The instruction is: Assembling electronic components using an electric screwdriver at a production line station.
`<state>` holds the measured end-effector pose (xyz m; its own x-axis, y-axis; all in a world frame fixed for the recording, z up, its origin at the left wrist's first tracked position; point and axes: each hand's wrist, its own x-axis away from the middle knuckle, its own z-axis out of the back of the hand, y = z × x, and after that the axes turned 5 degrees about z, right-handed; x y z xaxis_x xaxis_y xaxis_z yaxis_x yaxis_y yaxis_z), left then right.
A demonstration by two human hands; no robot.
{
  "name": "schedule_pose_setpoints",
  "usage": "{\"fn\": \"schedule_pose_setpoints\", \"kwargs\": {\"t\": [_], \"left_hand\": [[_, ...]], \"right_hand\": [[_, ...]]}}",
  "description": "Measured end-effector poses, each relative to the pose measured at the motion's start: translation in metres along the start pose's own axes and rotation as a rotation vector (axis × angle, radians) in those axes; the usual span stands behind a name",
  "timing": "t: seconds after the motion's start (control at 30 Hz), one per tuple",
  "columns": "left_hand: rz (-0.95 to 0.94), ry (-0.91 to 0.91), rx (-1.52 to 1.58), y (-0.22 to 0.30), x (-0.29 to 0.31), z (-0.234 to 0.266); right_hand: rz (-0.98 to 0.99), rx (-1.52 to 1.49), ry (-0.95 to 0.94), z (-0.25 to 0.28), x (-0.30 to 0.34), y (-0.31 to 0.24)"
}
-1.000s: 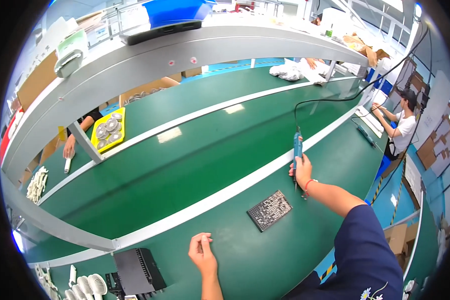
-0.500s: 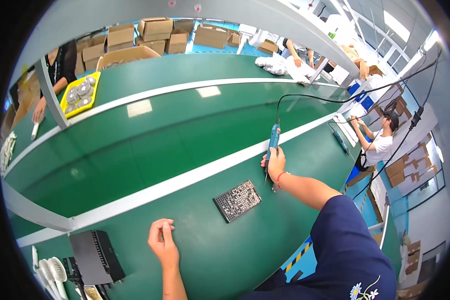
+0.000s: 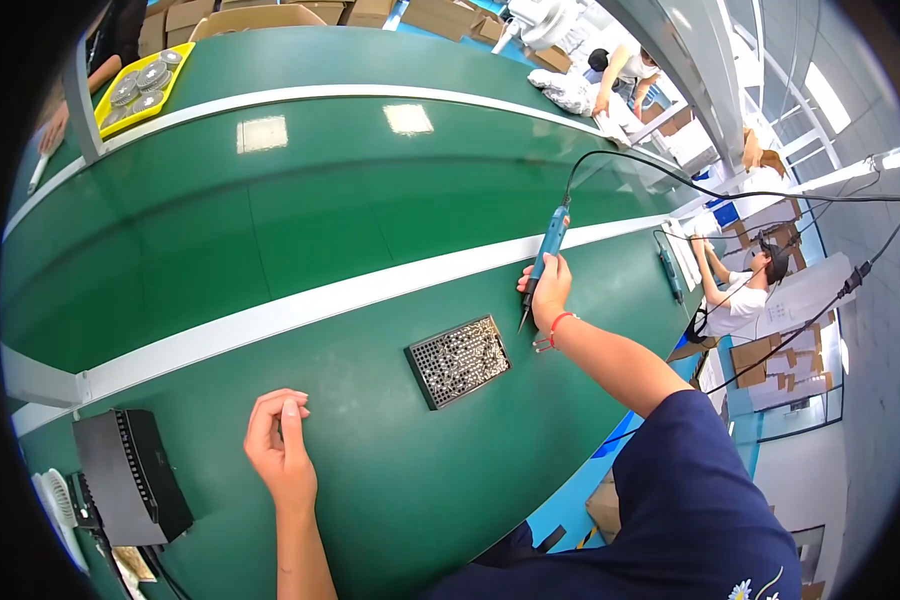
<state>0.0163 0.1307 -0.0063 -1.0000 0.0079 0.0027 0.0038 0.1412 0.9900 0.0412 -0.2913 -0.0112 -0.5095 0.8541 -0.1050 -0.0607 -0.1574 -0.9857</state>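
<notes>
My right hand [image 3: 550,290] is wrapped round a blue electric screwdriver [image 3: 553,235], tilted with its thin bit pointing down toward the green table. A cord runs from its top end. Just left of the bit lies a black perforated tray [image 3: 437,376] with rows of holes and many small silvery screws [image 3: 478,350] spread over it, densest on its right side. My left hand [image 3: 282,437] is off to the left of the tray, touching neither it nor the screwdriver. Its fingers are curled together with the thumb against them, and whatever they may hold is hidden.
At the lower left stand a black box-shaped device [image 3: 130,475] with cables and white brush-like items [image 3: 58,500]. A white rail [image 3: 300,318] divides my table from the green belt. A second screwdriver [image 3: 670,272] hangs near a co-worker [image 3: 740,295]. Farther off is a yellow tray [image 3: 175,62].
The view has shifted, so the table things sit farther left. My right hand still grips the screwdriver beside the tray. My left hand's fingers have drawn closer together.
</notes>
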Motion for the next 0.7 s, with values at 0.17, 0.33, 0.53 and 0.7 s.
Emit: {"fn": "schedule_pose_setpoints", "kwargs": {"t": [0.17,0.33,0.53,0.7], "left_hand": [[0.009,0.016,0.003,-0.0016,0.0019,0.0009],[0.014,0.006,0.014,-0.0014,0.0032,-0.0018],[-0.005,0.020,0.037,-0.0016,0.0023,-0.0031],[0.001,0.040,0.045,-0.0019,0.0025,-0.0025]], "right_hand": [[-0.018,-0.012,-0.019,-0.0022,0.0045,-0.0010],[-0.001,-0.031,-0.037,0.0029,0.0033,0.0013],[0.058,-0.034,-0.043,0.0013,0.0041,0.0002],[0.031,-0.025,-0.030,0.0003,0.0047,0.0014]]}}
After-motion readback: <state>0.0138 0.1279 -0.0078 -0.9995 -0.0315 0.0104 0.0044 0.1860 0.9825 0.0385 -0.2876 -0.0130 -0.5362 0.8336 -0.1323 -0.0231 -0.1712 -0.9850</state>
